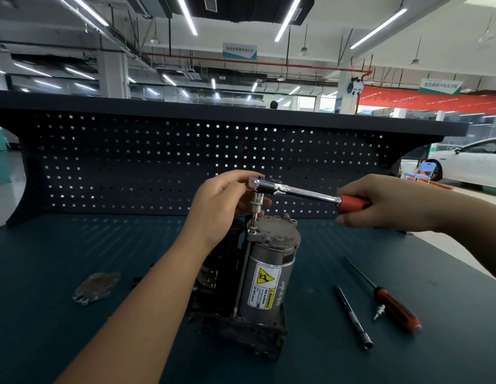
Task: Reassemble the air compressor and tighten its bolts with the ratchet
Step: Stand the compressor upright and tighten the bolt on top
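Blue surface (75, 245) with the air compressor (269, 273) upright at centre. The ratchet (296, 191) sits level above it, handle toward 3 o'clock. Fingers of the right hand (379, 200) wrap the handle; those of the left hand (221, 200) cup its head, over a bolt (252, 224) at the cap's 9 o'clock edge. Tightening seems under way; next, a steady swing.

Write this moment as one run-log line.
step: bolt tightening | right hand: grips ratchet handle | left hand: holds ratchet head | socket: on air compressor top bolt | idle: screwdriver

Pegboard (185, 162) (dark), ceiling strip lights (187, 15)
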Demonstrator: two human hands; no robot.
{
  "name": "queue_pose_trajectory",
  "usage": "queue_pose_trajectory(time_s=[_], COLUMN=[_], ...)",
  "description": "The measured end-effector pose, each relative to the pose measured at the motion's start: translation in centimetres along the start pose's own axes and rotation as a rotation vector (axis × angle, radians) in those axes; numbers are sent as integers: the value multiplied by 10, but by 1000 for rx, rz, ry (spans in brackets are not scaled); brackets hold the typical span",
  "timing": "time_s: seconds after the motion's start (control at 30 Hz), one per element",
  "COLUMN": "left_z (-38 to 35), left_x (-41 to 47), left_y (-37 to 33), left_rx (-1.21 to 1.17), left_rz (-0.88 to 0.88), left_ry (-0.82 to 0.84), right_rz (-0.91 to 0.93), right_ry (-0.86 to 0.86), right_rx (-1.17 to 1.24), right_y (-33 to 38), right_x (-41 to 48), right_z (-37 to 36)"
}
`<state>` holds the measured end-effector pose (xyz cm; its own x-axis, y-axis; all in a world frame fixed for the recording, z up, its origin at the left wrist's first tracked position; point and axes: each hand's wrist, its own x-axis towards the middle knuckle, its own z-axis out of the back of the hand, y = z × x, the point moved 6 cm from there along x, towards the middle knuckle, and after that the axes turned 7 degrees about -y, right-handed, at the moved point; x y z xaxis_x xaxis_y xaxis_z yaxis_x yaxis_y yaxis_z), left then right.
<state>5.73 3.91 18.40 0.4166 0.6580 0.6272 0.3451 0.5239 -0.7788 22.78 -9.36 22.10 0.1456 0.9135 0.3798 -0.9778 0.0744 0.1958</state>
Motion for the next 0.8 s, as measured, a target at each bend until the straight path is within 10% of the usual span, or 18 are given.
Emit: queue_pose_trajectory(time_s=[0.8], left_z=[-5], left_x=[2], left_y=[0], left_rx=[238], left_rz=[-43], left_ry=[133], right_rz=[-343], right_ry=[160], right_rx=[26], right_y=[86], right_x=[-63], right_z=[-10])
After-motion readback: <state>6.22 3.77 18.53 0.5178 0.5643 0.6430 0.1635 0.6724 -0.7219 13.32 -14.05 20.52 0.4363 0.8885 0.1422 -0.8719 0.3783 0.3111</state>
